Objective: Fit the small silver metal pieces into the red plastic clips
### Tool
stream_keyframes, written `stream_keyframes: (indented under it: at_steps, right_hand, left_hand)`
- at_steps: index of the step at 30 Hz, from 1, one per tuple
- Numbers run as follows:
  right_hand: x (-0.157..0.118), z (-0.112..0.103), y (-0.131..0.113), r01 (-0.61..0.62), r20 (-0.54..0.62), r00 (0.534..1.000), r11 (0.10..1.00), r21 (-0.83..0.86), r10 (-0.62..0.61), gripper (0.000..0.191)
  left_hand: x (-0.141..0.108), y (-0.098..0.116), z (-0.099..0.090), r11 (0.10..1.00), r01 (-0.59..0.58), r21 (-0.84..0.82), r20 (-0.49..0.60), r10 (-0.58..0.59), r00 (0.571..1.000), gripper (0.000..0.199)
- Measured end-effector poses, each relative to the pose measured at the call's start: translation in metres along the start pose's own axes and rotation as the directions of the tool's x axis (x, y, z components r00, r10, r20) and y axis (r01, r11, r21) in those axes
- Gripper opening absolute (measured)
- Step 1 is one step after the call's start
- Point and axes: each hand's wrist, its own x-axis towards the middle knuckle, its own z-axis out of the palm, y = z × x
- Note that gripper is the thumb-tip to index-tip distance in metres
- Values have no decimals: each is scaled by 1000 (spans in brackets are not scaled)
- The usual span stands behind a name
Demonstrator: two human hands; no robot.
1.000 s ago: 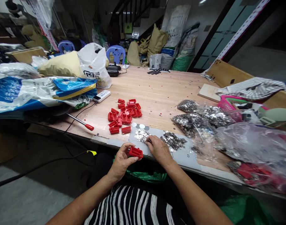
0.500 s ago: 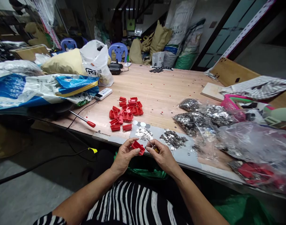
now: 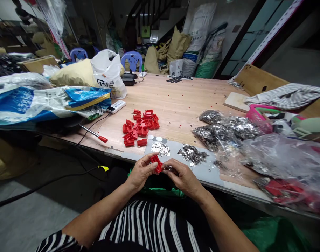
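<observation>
Close together at the near edge of the pale wood-topped table [image 3: 175, 101], the left hand [image 3: 141, 172] grips a small, tilted, open red plastic box [image 3: 157, 163] between thumb and fingers, while the right hand [image 3: 185, 177] pinches a thin metallic item [image 3: 168, 168], too small to identify, at the box's right end. Beyond, on a flat grey sheet [image 3: 211, 171], lie bright silver metal pieces [image 3: 160, 149], with a darker metal heap [image 3: 193, 155] to their right. Farther left sits a cluster of similar red plastic boxes [image 3: 142, 131].
</observation>
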Motion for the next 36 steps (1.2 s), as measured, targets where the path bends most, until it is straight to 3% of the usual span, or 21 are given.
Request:
stream_keyframes:
  at_steps: [8, 13, 15, 18, 20, 23, 28, 36]
  right_hand:
    - [-9, -1, 7, -114, -62, 991, 993, 23, 115, 16]
    - [-11, -5, 14, -93, -120, 989, 992, -81, 83, 22]
    - [-11, -4, 18, -85, -137, 988, 986, -141, 65, 26]
    - [-10, -1, 24, -128, -138, 985, 968, -216, 99, 27]
    - [-9, 1, 27, -156, -143, 982, 954, -256, 122, 25]
    - [-7, 1, 29, -182, -136, 980, 931, -317, 146, 20]
    - [-6, 2, 31, -153, -75, 988, 920, -360, 135, 17]
    - [-6, 5, 32, -150, -71, 989, 910, -388, 133, 16]
  left_hand:
    - [3, -4, -1, 995, -48, 86, 3, 48, 999, 49]
    - [8, -9, -10, 944, -148, 295, 55, 137, 989, 55]
    - [11, -9, -14, 863, -221, 455, 87, 204, 975, 46]
    - [18, -9, -20, 644, -343, 684, 173, 314, 933, 35]
    - [24, -9, -21, 519, -377, 767, 223, 335, 915, 34]
    - [31, -10, -22, 430, -390, 814, 268, 318, 909, 34]
    - [35, -11, -23, 406, -373, 834, 286, 260, 922, 35]
    - [34, -11, -24, 393, -386, 835, 297, 268, 916, 35]
